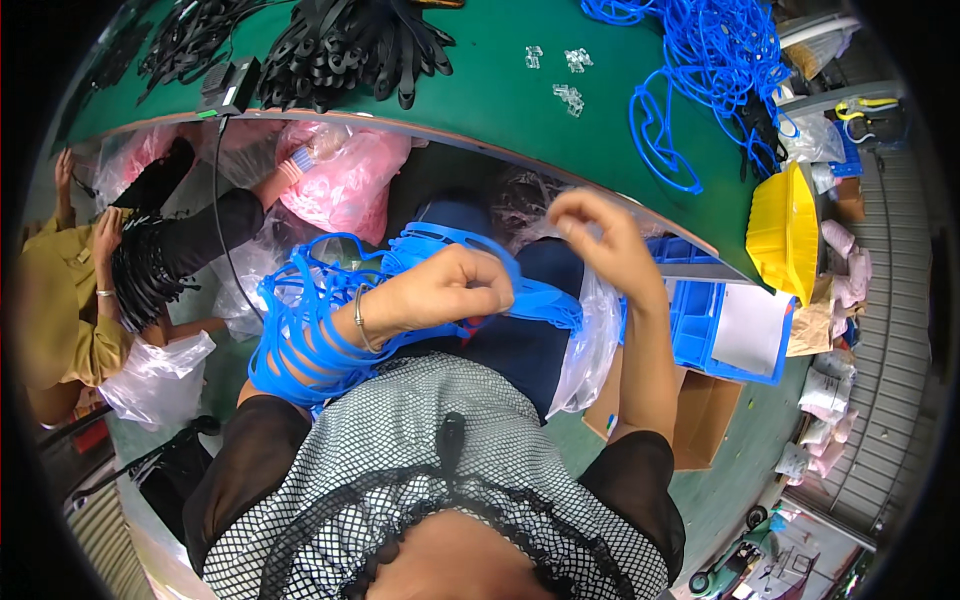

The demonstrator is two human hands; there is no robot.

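Observation:
Several blue strap loops [290, 340] hang around my left forearm, bunched behind the wrist with its bracelet. My left hand [440, 290] is closed over my lap, its fingers curled against a blue strap [480, 245]; the fingertips are partly hidden. More blue straps [545, 302] lie across my dark trousers beneath and beside that hand. To the right and higher, near the table edge, my right hand [597, 235] is raised with fingers loosely bent and apart. Nothing shows in it.
The green table [490, 110] ahead carries black straps [345, 50], small clear pieces [570, 98] and tangled blue straps [710, 60]. A yellow bin [785, 235] stands at its right corner. Below are blue trays [695, 320] and a cardboard box [708, 420]. Another person [75, 290] sits at left.

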